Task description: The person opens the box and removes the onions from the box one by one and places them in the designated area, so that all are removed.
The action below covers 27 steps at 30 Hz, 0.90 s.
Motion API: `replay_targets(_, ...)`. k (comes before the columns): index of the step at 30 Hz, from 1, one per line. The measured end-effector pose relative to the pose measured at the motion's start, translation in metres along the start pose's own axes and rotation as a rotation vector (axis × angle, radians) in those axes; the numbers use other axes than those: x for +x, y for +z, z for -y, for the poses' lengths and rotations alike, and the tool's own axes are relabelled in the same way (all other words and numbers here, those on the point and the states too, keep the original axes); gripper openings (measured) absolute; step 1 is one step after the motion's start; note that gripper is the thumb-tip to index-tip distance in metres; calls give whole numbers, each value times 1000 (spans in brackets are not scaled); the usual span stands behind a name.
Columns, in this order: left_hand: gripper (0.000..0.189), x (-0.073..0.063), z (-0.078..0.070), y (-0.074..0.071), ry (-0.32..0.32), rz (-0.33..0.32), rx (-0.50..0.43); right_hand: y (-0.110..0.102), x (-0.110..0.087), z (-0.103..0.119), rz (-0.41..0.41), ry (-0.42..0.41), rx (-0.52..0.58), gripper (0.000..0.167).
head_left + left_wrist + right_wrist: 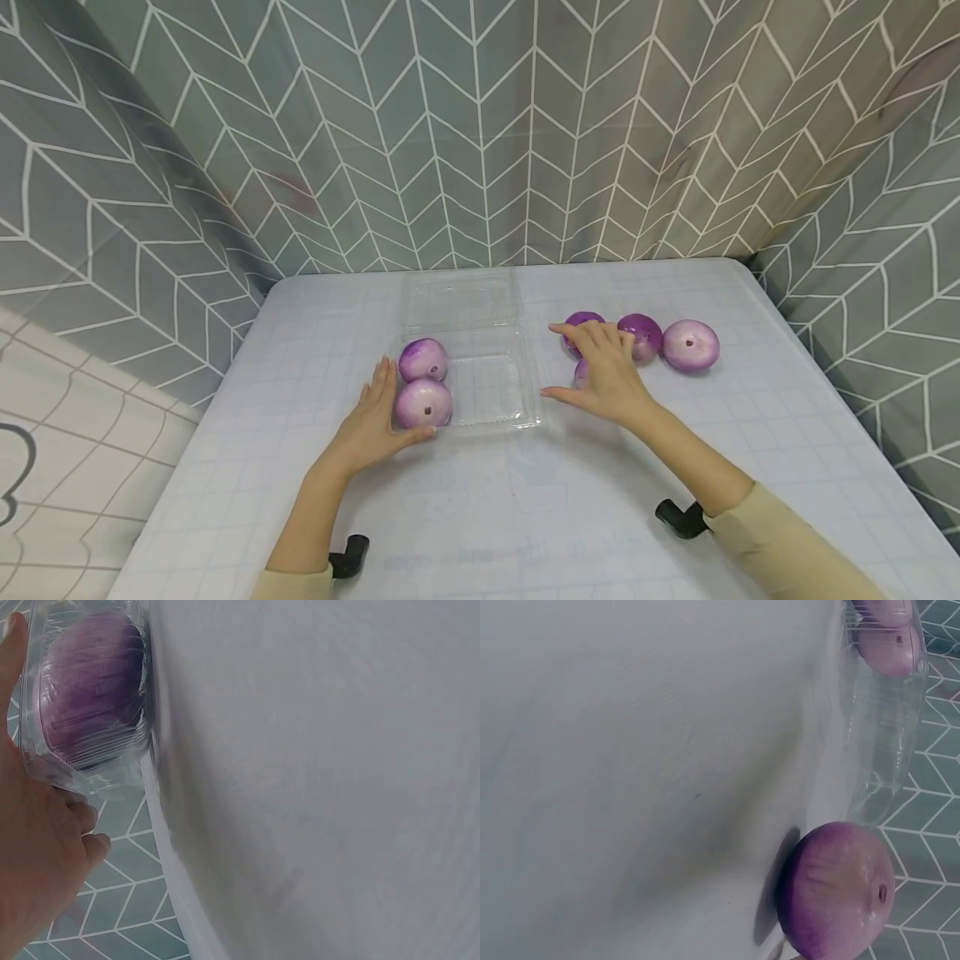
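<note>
A clear plastic clamshell box (487, 392) lies opened on the table, its lid (461, 302) folded back to the far side. Two purple onions, a nearer onion (424, 404) and a farther onion (423, 360), sit along the box's left side. My left hand (371, 425) rests at that side, fingers straight along the wall and thumb across the front corner. My right hand (603, 375) is over the loose onions, thumb and fingers spread apart around a partly hidden onion (581, 374). In the right wrist view, a fingertip shows at the bottom edge of an onion (836, 892).
Beyond my right hand lie a dark purple onion (581, 318), another onion (647, 335) partly behind the fingers, and a paler onion (691, 346) farther right. The white table (517, 508) ends at a patterned grey curtain (480, 133) behind and on both sides.
</note>
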<state>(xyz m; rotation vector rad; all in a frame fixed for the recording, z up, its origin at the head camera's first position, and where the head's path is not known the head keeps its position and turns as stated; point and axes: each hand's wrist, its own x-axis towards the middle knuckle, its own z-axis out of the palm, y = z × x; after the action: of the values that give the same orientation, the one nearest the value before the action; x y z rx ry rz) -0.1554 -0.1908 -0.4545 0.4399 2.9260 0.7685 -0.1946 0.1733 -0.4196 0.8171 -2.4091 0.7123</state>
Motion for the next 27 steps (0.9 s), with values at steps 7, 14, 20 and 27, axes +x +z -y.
replay_targets(7,123,0,0,0,-4,-3,4,6,9,11,0,-3,6,87)
replay_targets(14,124,0,1,0,-9,2,6,14,19,21,-19,-49,17,83)
replay_targets(20,124,0,1,1,-2,-2,7,20,25,28,-26,-88,34,84)
replay_targets(27,123,0,0,0,1,-7,4,26,32,38,-15,-120,53,83)
